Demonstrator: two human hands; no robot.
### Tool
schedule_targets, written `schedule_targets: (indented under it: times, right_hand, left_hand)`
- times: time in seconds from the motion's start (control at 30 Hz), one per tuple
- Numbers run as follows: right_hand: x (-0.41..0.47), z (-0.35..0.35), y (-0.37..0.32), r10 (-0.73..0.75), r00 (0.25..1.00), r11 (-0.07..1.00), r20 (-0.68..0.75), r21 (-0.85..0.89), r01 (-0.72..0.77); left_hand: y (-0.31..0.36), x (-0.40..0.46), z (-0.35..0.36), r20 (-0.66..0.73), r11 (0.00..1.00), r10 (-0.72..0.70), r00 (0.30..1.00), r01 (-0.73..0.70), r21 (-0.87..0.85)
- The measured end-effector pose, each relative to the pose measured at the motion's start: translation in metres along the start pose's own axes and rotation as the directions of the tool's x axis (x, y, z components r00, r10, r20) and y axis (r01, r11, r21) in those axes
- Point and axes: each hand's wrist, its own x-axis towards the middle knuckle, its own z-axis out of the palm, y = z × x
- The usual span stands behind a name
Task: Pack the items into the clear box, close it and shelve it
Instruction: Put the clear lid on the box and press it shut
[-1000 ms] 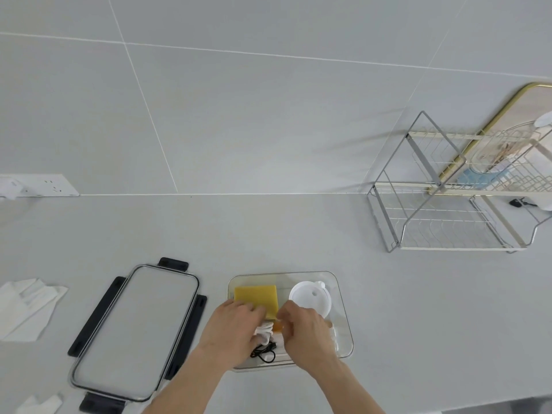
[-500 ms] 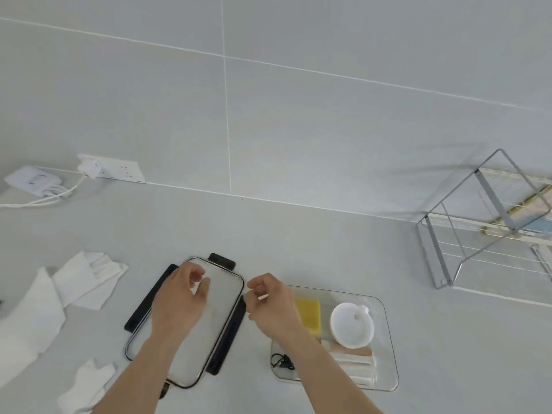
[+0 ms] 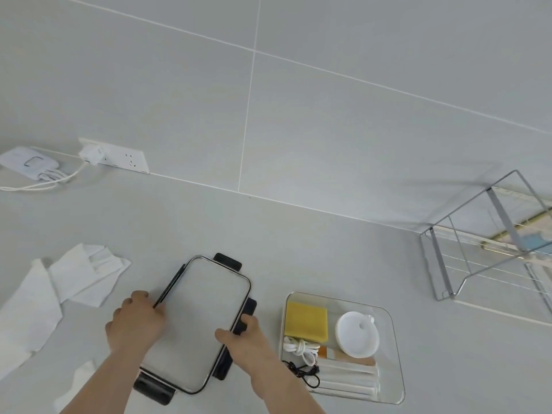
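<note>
Left hand (image 3: 136, 322): fingers curled, gripping the lid's left long edge. Right hand (image 3: 249, 342): gripping its right edge at a black latch. Lid (image 3: 198, 324): flat on the counter (image 3: 298, 249), near its front edge. Clear box (image 3: 391, 354): just right of the lid, uncovered, holding yellow sponge (image 3: 306, 321), white funnel (image 3: 357, 334), coiled cables (image 3: 300, 349).

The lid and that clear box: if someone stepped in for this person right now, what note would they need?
Left hand: gripping the lid's left edge.
Right hand: gripping its right edge, fingers at a black clip.
Lid: on the counter, left of the clear box.
Box: open, holding a yellow sponge, white funnel, white cable, black cord and white sticks.
Done: the box is loaded.
Left: put the lid on, clip it shut, then set the box on the wire rack.
</note>
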Motion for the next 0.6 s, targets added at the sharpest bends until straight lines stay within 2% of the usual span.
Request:
schedule_targets:
  times: [0.2,0.43,0.6]
  right_hand:
    - [0.000,-0.006,0.001,0.023,1.000,1.000,0.010,0.001,-0.023]
    - [-0.003,-0.013,0.006,0.042,0.995,0.999,0.091,-0.005,-0.041]
    - [-0.008,-0.022,0.007,0.041,0.993,0.990,0.108,0.132,-0.055]
  left_hand:
    - [0.003,0.013,-0.001,0.042,0.999,0.026,0.999,-0.025,-0.023]
    - [0.009,0.001,0.010,0.110,0.981,0.074,0.991,-0.053,-0.187]
    - [0.050,-0.007,-0.017,0.070,0.924,0.103,0.992,-0.069,-0.375]
